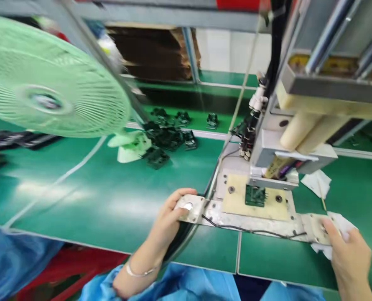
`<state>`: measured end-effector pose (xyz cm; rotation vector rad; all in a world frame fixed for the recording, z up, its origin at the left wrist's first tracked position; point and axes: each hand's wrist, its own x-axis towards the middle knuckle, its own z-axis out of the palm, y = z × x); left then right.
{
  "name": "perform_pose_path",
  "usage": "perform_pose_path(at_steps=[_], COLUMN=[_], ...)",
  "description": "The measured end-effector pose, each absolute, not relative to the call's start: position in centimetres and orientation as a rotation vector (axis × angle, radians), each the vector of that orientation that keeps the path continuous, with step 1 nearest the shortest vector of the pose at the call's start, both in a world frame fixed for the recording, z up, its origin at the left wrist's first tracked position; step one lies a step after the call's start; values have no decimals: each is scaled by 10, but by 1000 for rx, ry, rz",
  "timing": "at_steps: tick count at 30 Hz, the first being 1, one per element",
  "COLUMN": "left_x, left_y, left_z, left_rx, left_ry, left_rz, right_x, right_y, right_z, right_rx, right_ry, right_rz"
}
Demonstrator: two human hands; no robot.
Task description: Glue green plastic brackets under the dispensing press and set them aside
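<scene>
A green-matted workbench (104, 196) fills the lower view, its surface divided by pale seam strips and showing soft glare from overhead lighting toward the left edge. A pale green fan (48, 79) stands over the bench's far left corner, with a white cable (60, 177) running across the mat below it. Beyond the far edge runs a second green surface (226, 78) behind a grey metal frame (190, 54), with stacked brown cardboard (154, 52) and a white wall (233, 50) behind.
</scene>
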<state>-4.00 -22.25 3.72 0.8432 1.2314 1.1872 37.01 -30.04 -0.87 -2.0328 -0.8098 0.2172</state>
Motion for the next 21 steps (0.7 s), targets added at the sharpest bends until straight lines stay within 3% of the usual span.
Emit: perform_pose_path(at_steps=[21], left_x=[-37], left_y=[-220], left_z=[42], left_rx=[797], left_ry=[1351], left_rz=[1235], right_x=[359], right_y=[-300], right_z=[0], right_rx=[-1977], right_ry=[-733], right_rz=[274])
